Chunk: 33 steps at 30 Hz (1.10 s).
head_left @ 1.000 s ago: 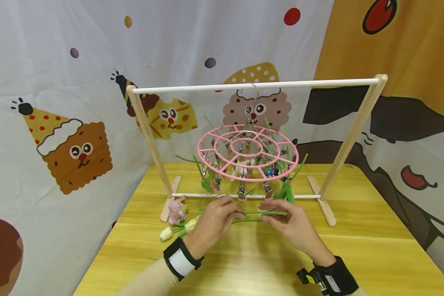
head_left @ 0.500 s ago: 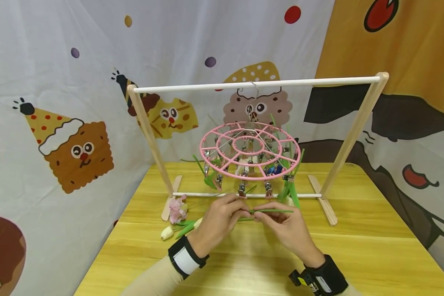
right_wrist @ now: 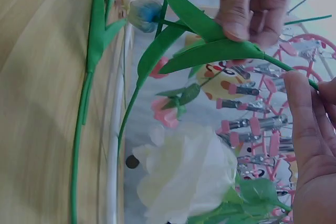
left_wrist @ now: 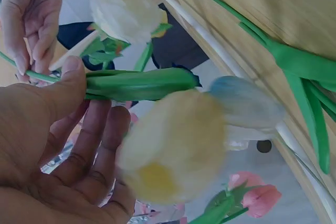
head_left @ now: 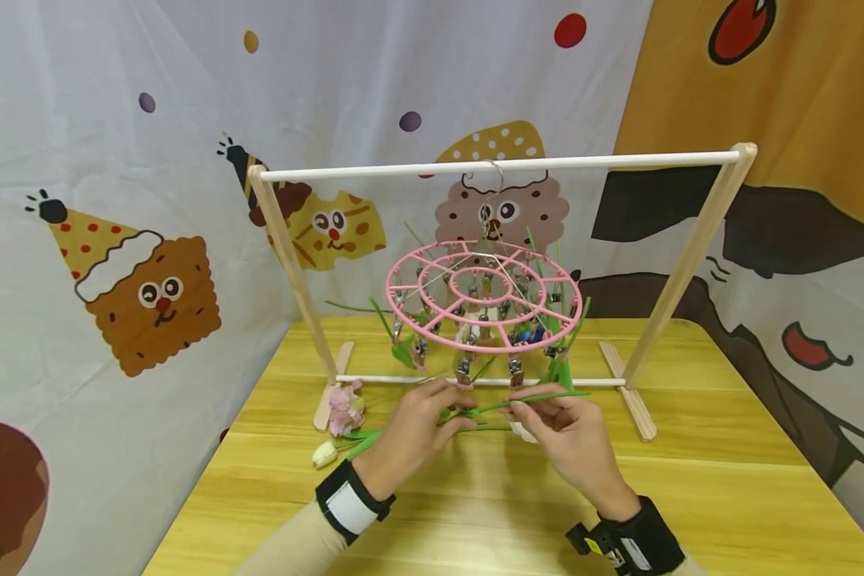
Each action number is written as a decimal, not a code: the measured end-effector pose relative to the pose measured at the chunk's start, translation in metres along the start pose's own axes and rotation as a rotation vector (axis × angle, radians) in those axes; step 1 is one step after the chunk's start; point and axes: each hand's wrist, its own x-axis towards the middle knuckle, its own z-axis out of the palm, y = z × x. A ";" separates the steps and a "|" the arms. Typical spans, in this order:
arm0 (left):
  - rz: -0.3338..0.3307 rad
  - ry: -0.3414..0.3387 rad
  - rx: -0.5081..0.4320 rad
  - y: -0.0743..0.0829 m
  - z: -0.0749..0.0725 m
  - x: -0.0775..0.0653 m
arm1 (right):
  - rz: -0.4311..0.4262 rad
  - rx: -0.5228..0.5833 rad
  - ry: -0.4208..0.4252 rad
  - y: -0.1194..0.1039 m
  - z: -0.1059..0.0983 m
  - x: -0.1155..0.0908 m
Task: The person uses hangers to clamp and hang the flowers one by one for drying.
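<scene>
A cream-and-yellow artificial tulip [left_wrist: 170, 145] is held between both hands. My left hand [head_left: 414, 428] pinches it around its green leaves [left_wrist: 142, 83], thumb on top. The right hand [head_left: 572, 436] grips the bare green stem [head_left: 547, 398] near its end, as the right wrist view also shows. Just above the hands hangs a pink round clip hanger [head_left: 490, 350] with metal clips [head_left: 464, 368]; several flowers dangle from it, among them a white rose [right_wrist: 189, 171] and a pink rosebud [right_wrist: 166, 114]. Part of the held tulip is hidden by my left hand in the head view.
The hanger hooks over the white rail [head_left: 374, 171] of a wooden stand [head_left: 680, 272]. Left of my left hand, a pink flower [head_left: 346, 410] and a white tulip [head_left: 324, 454] lie on the wooden table [head_left: 490, 512]. A patterned cloth [head_left: 331, 72] hangs behind.
My hands came together along the stem, then drew slightly apart. The stem end now tilts up to the right, and green leaves show at my left fingertips. The hanger swayed a little.
</scene>
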 end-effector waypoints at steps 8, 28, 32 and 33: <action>0.001 0.034 0.007 0.004 -0.004 -0.003 | -0.012 -0.053 0.072 -0.006 -0.011 -0.003; -0.119 -0.156 0.053 0.008 -0.004 -0.008 | -0.163 -0.044 0.150 -0.011 -0.024 -0.001; -0.207 -0.312 0.028 0.005 0.000 -0.015 | -0.154 -0.043 0.128 -0.011 -0.022 -0.003; -0.213 -0.328 0.019 0.004 0.001 -0.016 | -0.154 -0.050 0.123 -0.012 -0.021 -0.003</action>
